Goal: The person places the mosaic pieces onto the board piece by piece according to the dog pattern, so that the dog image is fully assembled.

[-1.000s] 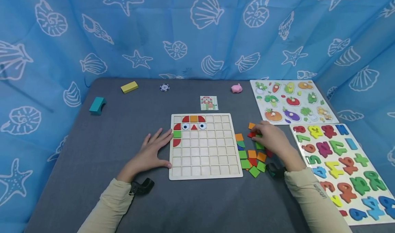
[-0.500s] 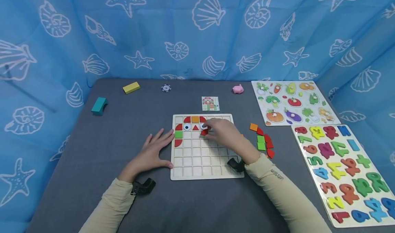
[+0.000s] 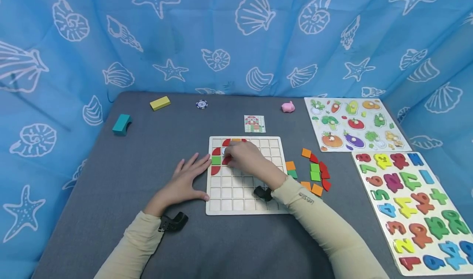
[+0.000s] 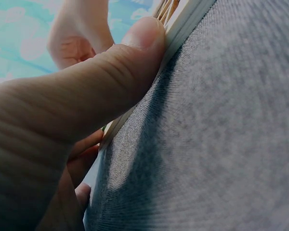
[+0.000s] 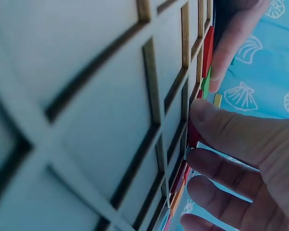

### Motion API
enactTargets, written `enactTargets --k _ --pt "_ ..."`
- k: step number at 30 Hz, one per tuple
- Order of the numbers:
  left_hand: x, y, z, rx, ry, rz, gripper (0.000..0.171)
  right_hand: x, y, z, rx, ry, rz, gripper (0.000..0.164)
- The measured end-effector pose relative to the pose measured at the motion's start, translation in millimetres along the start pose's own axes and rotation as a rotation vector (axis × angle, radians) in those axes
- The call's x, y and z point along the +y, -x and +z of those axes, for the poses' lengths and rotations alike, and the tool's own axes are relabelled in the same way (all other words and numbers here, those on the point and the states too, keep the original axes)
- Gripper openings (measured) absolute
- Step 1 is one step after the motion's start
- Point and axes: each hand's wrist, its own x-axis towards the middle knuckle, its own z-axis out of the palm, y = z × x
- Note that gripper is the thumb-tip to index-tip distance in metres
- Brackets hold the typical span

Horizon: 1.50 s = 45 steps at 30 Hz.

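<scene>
My right hand [image 3: 245, 157] pinches a red quarter-circle tile [image 3: 226, 160] over the upper left of the wooden grid board [image 3: 244, 213], beside the green square tile [image 3: 216, 160]. In the right wrist view, thumb and fingertips meet at this red tile [image 5: 193, 134], close against the grid. Whether it is seated in a cell cannot be told. With fingers spread, my left hand [image 3: 181, 184] rests along the board's left edge, and in the left wrist view its thumb touches the board's side [image 4: 183, 29]. The right hand hides most of the eye tiles and the red triangle.
Loose orange, green and red tiles [image 3: 315, 167] lie right of the board. A small pattern card [image 3: 254, 123] sits behind it. Farther right are a vegetable puzzle [image 3: 356, 125] and a number puzzle [image 3: 410, 205]. A pink pig [image 3: 288, 107], poker chip [image 3: 201, 104], yellow block [image 3: 160, 103] and teal block [image 3: 122, 125] stand at the back.
My right hand has gone from the loose tiles leftward across the board, carrying a red quarter-circle tile to the upper left cells. My left hand stays at the board's edge.
</scene>
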Motion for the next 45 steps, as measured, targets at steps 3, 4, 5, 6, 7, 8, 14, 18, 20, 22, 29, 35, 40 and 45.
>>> enactTargets --k 3,4,5,6,7,8,14,18,20,22,29,35,40,45 --pt "0.0 -0.5 -0.1 -0.005 -0.005 0.002 0.103 0.5 0.3 1.4 -0.013 0.001 0.004 0.016" --pt "0.1 -0.6 -0.2 -0.007 -0.005 0.002 0.103 0.6 0.6 1.6 -0.015 0.0 0.005 0.017" --pt "0.1 -0.7 -0.2 -0.009 -0.004 0.001 0.103 0.8 1.2 1.6 -0.017 0.0 0.009 0.018" --pt "0.3 -0.7 -0.3 -0.012 -0.004 0.0 0.103 1.1 2.1 1.1 -0.015 -0.008 0.016 0.02" --pt "0.5 -0.6 -0.4 -0.013 -0.003 -0.002 0.103 1.7 3.5 0.1 -0.011 -0.016 0.023 0.022" --pt "0.7 -0.6 -0.5 -0.015 -0.003 -0.003 0.103 2.5 5.6 -1.3 -0.006 -0.029 0.034 0.023" --pt "2.1 -0.5 -0.7 -0.026 -0.011 -0.017 0.104 22.6 33.8 -16.9 0.069 -0.115 0.121 0.027" --pt "3.6 -0.6 -1.9 -0.024 0.001 -0.016 0.105 50.5 65.1 -25.4 0.131 -0.146 0.202 0.027" --pt "3.5 -0.6 -1.9 -0.019 0.001 -0.006 0.104 66.7 82.8 -27.5 0.154 -0.159 0.253 0.027" --pt "2.8 -0.5 -1.5 -0.013 -0.001 0.003 0.105 81.8 101.0 -28.7 0.171 -0.167 0.304 0.027" --pt "-0.2 -0.5 1.0 -0.004 0.009 0.015 0.106 122.8 153.1 -24.8 0.158 -0.165 0.468 0.029" --pt "1.0 -0.7 0.9 0.001 0.009 0.009 0.107 137.8 170.0 -22.0 0.131 -0.156 0.518 0.03" --pt "0.4 -0.4 1.7 0.002 0.007 0.007 0.107 140.9 165.6 -21.3 0.113 -0.145 0.573 0.031" --pt "0.6 -0.9 2.6 -0.002 0.011 0.005 0.106 141.2 158.4 -21.1 0.087 -0.121 0.599 0.032"
